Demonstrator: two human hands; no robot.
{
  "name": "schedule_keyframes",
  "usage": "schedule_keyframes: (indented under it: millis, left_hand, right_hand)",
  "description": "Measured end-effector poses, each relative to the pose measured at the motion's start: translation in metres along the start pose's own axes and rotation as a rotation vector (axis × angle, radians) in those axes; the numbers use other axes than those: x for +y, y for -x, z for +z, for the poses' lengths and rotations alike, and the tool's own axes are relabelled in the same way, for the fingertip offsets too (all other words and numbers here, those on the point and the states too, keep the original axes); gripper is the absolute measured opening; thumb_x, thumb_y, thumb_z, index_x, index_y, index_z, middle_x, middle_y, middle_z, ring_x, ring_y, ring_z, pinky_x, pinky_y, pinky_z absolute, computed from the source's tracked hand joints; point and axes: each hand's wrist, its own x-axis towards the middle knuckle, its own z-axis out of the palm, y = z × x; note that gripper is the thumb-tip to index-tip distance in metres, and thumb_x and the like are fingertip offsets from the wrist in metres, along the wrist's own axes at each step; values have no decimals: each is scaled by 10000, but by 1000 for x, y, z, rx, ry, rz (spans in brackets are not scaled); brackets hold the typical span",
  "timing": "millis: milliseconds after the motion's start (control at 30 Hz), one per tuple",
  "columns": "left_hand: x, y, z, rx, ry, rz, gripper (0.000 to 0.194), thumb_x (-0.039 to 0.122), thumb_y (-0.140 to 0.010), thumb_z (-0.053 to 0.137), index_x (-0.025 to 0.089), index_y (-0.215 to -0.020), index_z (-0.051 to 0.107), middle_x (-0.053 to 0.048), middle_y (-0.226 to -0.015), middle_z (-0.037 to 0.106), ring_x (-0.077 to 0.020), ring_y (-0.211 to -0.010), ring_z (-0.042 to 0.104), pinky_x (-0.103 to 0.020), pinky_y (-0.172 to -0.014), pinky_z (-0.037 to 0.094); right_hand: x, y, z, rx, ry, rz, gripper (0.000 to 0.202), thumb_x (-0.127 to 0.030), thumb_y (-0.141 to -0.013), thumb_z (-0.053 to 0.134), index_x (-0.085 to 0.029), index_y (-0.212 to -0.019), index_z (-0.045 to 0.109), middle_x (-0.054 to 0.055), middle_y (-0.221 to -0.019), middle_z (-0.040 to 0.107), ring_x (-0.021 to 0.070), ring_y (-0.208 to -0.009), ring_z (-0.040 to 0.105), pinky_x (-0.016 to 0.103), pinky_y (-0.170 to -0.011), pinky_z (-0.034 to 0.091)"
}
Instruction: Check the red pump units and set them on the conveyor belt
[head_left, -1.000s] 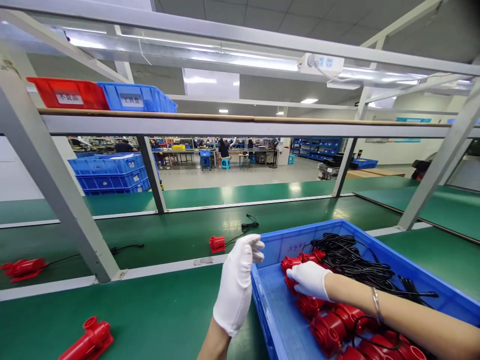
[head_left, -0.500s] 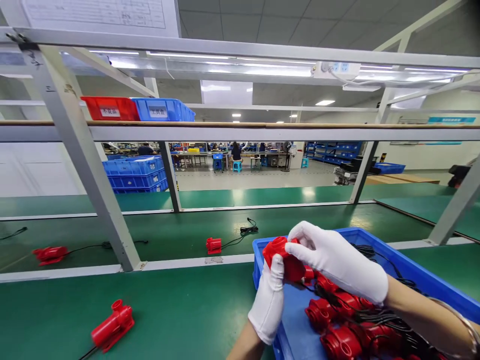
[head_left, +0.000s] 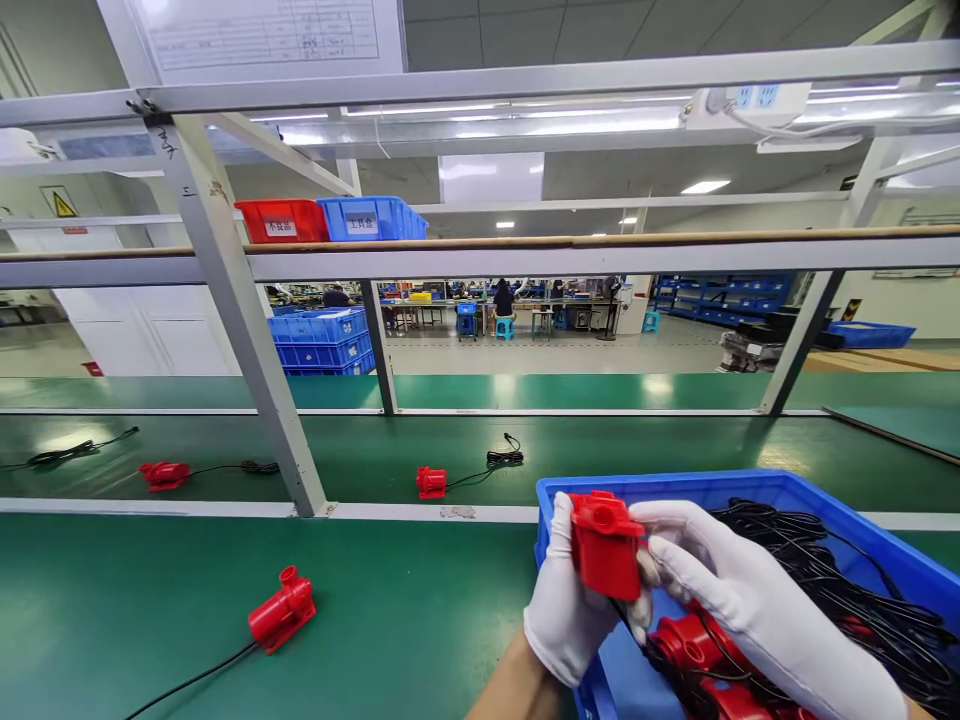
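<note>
Our left grip (head_left: pixel 570 608), gloved in white cloth, is closed around a red plastic pump-like housing (head_left: pixel 604 552) with a round opening on its upper part, raised at the left side of a deep blue plastic crate (head_left: pixel 667 486). Our right grip (head_left: pixel 739 592), in a matching white glove, has its fingers bent against the housing's right edge; the fingertips partly hide one another, so we cannot tell whether it pinches anything or merely touches. From the housing's underside a thin black cable (head_left: pixel 627 622) runs down toward the crate. Below our right grip, more red housings (head_left: pixel 686 645) lie in the crate, with bundled black cables (head_left: pixel 787 550) along the far and right parts.

Well to the left, we see a red cylindrical housing (head_left: pixel 281 612) on the glossy green table (head_left: pixel 397 610), its black lead (head_left: pixel 199 676) trailing toward the lower left. Beyond a white strip (head_left: pixel 405 513), a smaller-looking red housing (head_left: pixel 431 483) lies near its coiled black cord (head_left: pixel 504 459); another red housing (head_left: pixel 163 476) lies farther left, past a slanting grey metal post (head_left: pixel 259 355). On the shelf (head_left: pixel 525 263) above, a red plastic bin (head_left: pixel 281 222) adjoins a blue one.
</note>
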Motion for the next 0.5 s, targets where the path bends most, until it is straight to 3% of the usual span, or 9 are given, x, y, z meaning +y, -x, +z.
schedule_keyframes:
  millis: [133, 267, 367, 500]
  left_hand:
    - [-1, -1, -7, -131, 6, -59, 998, 960, -688, 116, 112, -577, 629, 1, -299, 397, -98, -237, 340, -255, -293, 181]
    - [-1, 2, -6, -199, -1, -56, 1006, 964, -665, 41, 137, -543, 602, 17, -256, 327, -91, -214, 284, -253, -279, 143]
    - [-2, 3, -5, -231, -21, -19, 1017, 941, -699, 23, 125, -548, 611, 9, -249, 333, -89, -202, 279, -242, -259, 149]
    - [0, 3, -5, -199, -43, 21, 994, 921, -740, 67, 114, -564, 620, -11, -289, 397, -86, -214, 318, -222, -252, 175]
  right_hand:
    - [4, 8, 2, 22, -2, -47, 428, -586, -915, 463, -246, -1107, 639, 60, -968, 732, 202, -829, 695, 286, -723, 574]
    - [11, 14, 3, 13, -15, -95, 400, -570, -933, 453, -271, -1104, 656, 31, -936, 731, 178, -804, 692, 267, -756, 569]
    - [11, 15, 3, 33, -21, -127, 371, -556, -935, 467, -280, -1083, 665, 19, -905, 725, 169, -791, 681, 261, -778, 560]
    - [1, 14, 3, -44, -133, -146, 329, -494, -982, 412, -268, -978, 651, -5, -786, 693, 140, -709, 646, 223, -698, 535]
